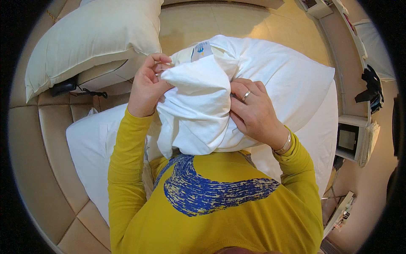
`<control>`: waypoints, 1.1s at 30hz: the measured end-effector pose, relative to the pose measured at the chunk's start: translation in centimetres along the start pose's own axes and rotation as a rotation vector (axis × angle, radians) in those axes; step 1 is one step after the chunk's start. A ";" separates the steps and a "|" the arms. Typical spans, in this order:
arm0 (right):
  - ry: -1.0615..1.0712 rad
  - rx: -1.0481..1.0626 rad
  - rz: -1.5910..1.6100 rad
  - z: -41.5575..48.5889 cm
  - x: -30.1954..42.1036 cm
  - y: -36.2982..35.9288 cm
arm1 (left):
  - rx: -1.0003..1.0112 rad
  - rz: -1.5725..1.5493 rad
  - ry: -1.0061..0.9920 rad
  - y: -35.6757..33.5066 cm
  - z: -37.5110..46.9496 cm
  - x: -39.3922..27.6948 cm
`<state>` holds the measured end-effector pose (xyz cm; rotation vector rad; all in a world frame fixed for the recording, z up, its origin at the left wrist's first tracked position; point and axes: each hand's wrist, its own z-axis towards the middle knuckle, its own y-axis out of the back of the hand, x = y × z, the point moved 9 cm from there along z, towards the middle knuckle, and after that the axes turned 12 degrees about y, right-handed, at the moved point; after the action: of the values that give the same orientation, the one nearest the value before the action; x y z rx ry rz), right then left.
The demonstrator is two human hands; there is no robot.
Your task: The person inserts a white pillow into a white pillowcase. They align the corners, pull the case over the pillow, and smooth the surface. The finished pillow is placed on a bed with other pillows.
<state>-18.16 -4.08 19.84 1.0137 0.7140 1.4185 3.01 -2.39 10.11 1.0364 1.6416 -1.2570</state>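
Note:
A white pillowcase [196, 104] is bunched in front of my chest, its far part spread over a pillow that fills it out to the right. At its opening, a cream pillow end [182, 57] with a printed label [202, 51] shows. My left hand [150, 82] pinches the case's left edge between thumb and fingers. On the right side of the bunched cloth, my right hand [253, 108] grips a fold; its fingertips are partly hidden in the fabric. A ring and a bracelet are on that hand and wrist.
Another cream pillow [98, 41] lies at the upper left, over a bedside cabinet [104, 76] with a black telephone [65, 87]. Beneath me is a bed with a white sheet [92, 143]. A padded headboard [54, 152] runs along the left. Shelving [349, 139] lines the right wall.

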 end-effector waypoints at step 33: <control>0.087 -0.084 0.191 1.7 -0.7 -0.7 | 0.063 -0.215 -0.009 1.3 -0.3 5.4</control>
<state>-16.40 -4.88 19.81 0.9796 0.6270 1.6533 2.39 -1.15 4.75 0.9081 1.7526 -1.4589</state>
